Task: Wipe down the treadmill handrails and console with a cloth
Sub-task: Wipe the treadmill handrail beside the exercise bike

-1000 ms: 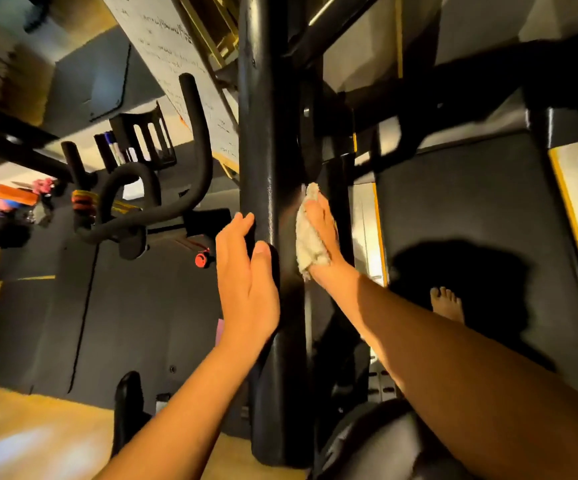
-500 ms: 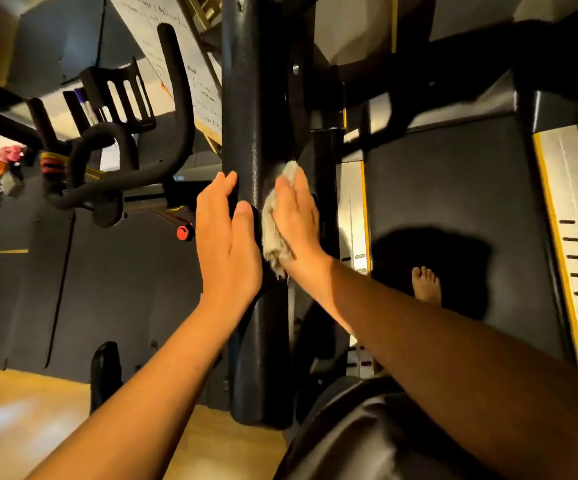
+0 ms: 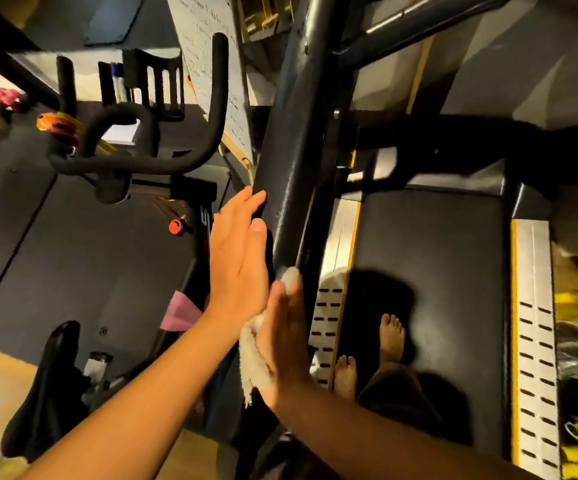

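Note:
A thick black treadmill handrail (image 3: 291, 161) runs from the top centre down toward me. My left hand (image 3: 239, 258) lies flat against its left side with straight fingers. My right hand (image 3: 284, 344) presses an off-white cloth (image 3: 253, 362) against the near end of the rail, fingers straight; the cloth shows above the fingertips and below the palm. The black treadmill belt (image 3: 429, 258) lies below, with my bare feet on it.
A black exercise bike with curved handlebars (image 3: 149, 161) and a saddle (image 3: 48, 382) stands close on the left. The treadmill's silver side rails (image 3: 533, 327) with yellow edging flank the belt. A written board (image 3: 211, 71) leans behind the bike. Shoes lie at the right edge.
My right hand has slid the cloth down the handrail toward me, from beside the left hand to below it. My left hand stays flat on the rail. The view has shifted.

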A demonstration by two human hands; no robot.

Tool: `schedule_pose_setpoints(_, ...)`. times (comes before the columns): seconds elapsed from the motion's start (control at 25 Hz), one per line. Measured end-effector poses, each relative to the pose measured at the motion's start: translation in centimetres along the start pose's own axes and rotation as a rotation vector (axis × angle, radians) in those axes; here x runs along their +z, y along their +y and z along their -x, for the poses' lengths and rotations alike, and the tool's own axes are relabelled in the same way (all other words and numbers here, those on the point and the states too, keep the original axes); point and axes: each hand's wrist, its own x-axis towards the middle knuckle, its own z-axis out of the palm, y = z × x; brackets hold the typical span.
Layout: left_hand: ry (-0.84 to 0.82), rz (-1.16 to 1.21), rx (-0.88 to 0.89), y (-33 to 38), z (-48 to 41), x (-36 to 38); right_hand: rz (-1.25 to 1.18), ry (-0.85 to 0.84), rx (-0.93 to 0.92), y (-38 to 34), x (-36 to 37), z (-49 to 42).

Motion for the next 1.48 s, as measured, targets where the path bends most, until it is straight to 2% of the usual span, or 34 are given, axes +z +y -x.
schedule_pose_setpoints(0.04, 0.052, 0.000, 0.002, -0.6, -0.1, 0.0, 0.063, 0.017, -0.139, -0.8, 0.7, -1.3)
schedule_pose_setpoints(0.12, 0.139, 0.194, -0.150, -0.5, -0.3, 0.0, 0.239, 0.041, -0.389, -3.1, 0.3, -6.2)
schedule_pose_setpoints(0.16, 0.172, 0.275, -0.150, -0.3, -0.3, 0.0, 0.363, 0.036, -0.466, -5.6, 0.1, -9.4)
schedule_pose_setpoints(0.2, 0.199, 0.281, -0.066, 0.0, 0.0, 0.1, 0.506, 0.039, -0.544, -7.4, -0.1, -13.0)
schedule_pose_setpoints(0.28, 0.212, 0.195, 0.103, 0.3, 0.6, 0.3, 0.876, 0.034, -0.738, -11.5, -0.9, -19.8)
schedule_pose_setpoints(0.4, 0.238, 0.070, 0.020, 1.0, 0.6, 0.0, 1.171, 0.024, -0.867, -16.6, -0.9, -25.5)
schedule_pose_setpoints(0.48, 0.267, 0.018, -0.046, 1.0, 0.5, 0.0, 1.221, -0.038, -0.963, -16.1, -0.3, -23.2)
schedule_pose_setpoints(0.52, 0.284, 0.007, -0.058, 1.1, 0.6, 0.0, 1.220, -0.144, -1.060, -14.6, -0.3, -20.2)
schedule_pose_setpoints(0.56, 0.303, -0.008, -0.049, 1.1, 0.7, 0.0, 1.203, -0.342, -1.159, -12.5, -0.3, -17.4)
schedule_pose_setpoints(0.64, 0.332, -0.069, 0.028, 1.3, 1.0, -0.2, 1.231, -0.862, -1.308, -8.8, -1.8, -12.7)
schedule_pose_setpoints(0.68, 0.346, -0.113, 0.074, 1.4, 1.1, -0.3, 1.264, -1.063, -1.374, -8.6, -2.6, -12.5)
schedule_pose_setpoints(0.72, 0.361, -0.154, 0.103, 1.5, 1.3, -0.4, 1.243, -1.193, -1.407, -9.6, -3.1, -13.9)
schedule_pose_setpoints(0.76, 0.381, -0.184, 0.107, 1.7, 1.4, -0.5, 1.205, -1.189, -1.403, -11.3, -3.1, -16.3)
schedule_pose_setpoints(0.8, 0.400, -0.200, 0.094, 1.8, 1.3, -0.5, 1.219, -1.106, -1.353, -13.1, -3.0, -19.0)
schedule_pose_setpoints(0.92, 0.449, -0.243, 0.010, 1.9, 1.0, -0.3, 1.477, -0.782, -1.210, -19.0, -2.2, -25.8)
schedule_pose_setpoints(1.04, 0.476, -0.232, -0.080, 1.8, 0.8, -0.2, 1.502, -0.698, -1.228, -16.9, -2.0, -22.4)
schedule_pose_setpoints(1.08, 0.480, -0.228, -0.095, 1.9, 0.7, -0.3, 1.439, -0.755, -1.259, -14.9, -2.2, -19.3)
schedule_pose_setpoints(1.2, 0.499, -0.223, -0.115, 2.4, 0.7, -0.2, 1.340, -1.248, -1.376, -10.1, -3.3, -12.1)
schedule_pose_setpoints(1.24, 0.506, -0.221, -0.112, 2.4, 0.7, -0.3, 1.349, -1.332, -1.437, -10.1, -3.3, -12.4)
schedule_pose_setpoints(1.28, 0.513, -0.221, -0.115, 2.4, 0.8, -0.3, 1.360, -1.309, -1.474, -11.1, -3.1, -14.3)
schedule_pose_setpoints(1.4, 0.520, -0.176, -0.152, 2.1, 1.1, 0.1, 1.440, -0.900, -1.456, -15.6, -4.0, -22.0)
schedule_pose_setpoints(1.48, 0.527, -0.075, -0.176, 1.9, 1.0, 0.0, 1.529, -0.700, -1.262, -18.4, -5.0, -25.9)
